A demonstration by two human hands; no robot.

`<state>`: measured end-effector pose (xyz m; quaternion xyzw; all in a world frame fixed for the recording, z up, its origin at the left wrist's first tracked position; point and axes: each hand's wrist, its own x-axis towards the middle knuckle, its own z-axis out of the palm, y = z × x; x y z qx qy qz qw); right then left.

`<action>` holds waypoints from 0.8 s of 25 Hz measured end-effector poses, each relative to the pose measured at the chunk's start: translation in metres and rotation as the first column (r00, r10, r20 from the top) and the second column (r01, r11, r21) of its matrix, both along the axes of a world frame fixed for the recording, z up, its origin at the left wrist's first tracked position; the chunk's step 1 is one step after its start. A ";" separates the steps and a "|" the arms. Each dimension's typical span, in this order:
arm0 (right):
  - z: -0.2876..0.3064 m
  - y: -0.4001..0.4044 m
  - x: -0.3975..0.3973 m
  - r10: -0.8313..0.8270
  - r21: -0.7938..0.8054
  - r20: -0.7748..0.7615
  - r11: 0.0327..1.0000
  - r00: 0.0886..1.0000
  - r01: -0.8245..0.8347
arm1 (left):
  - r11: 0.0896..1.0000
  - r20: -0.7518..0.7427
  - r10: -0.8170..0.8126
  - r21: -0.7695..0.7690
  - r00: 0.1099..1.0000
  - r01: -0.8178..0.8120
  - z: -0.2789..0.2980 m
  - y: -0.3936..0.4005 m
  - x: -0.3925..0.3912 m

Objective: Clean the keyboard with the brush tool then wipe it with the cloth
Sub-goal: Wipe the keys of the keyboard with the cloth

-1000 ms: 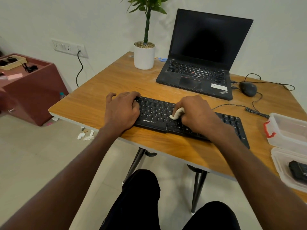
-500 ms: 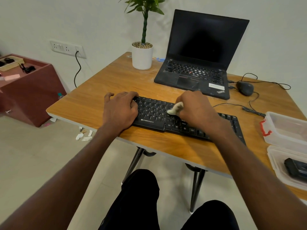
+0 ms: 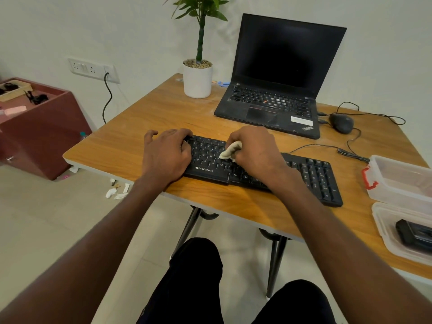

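Observation:
A black keyboard point(image 3: 313, 176) lies near the front edge of the wooden table point(image 3: 131, 141). My right hand point(image 3: 254, 148) is closed around a bunched off-white cloth point(image 3: 230, 150) and presses it on the keys at the keyboard's middle. My left hand point(image 3: 166, 153) rests flat on the keyboard's left end, fingers curled over its far edge, holding it down. My right hand and wrist hide the keys under them. I see no brush tool.
An open black laptop point(image 3: 275, 99) and a potted plant point(image 3: 198, 76) stand at the back. A wired mouse point(image 3: 341, 122) and cables lie at the right. Two clear plastic containers point(image 3: 402, 178) sit at the right edge, the nearer one holding a black object point(image 3: 413, 235).
My right hand has carried the cloth from the near rows toward the far rows and slightly left on the keyboard. My left hand has stayed on the left end.

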<state>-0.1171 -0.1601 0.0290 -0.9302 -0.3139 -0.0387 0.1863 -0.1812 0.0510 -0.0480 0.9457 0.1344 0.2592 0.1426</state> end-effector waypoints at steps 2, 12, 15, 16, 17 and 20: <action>-0.004 -0.007 0.002 -0.034 -0.050 0.020 0.998 0.999 0.035 | 1.000 -0.004 -0.001 0.000 1.000 0.001 0.000 0.000 0.000; -0.002 -0.022 -0.007 -0.019 -0.132 -0.011 0.991 1.000 0.017 | 1.000 -0.007 0.011 0.004 1.000 -0.011 0.000 -0.001 0.000; 0.005 -0.045 0.001 -0.143 -0.169 0.006 0.975 0.990 0.142 | 1.000 -0.006 0.012 0.005 1.000 -0.012 0.001 -0.001 0.000; 0.005 -0.047 0.002 -0.159 -0.150 0.028 0.975 0.987 0.161 | 1.000 -0.005 0.010 0.007 1.000 -0.010 0.001 -0.001 0.000; 0.004 -0.046 0.000 -0.141 -0.113 0.024 0.983 0.990 0.143 | 1.000 -0.006 0.007 0.008 1.000 -0.007 0.001 -0.001 0.000; -0.004 -0.043 -0.006 -0.063 -0.064 -0.062 0.996 0.996 0.059 | 1.000 -0.014 0.012 0.021 1.000 -0.012 0.000 -0.001 0.000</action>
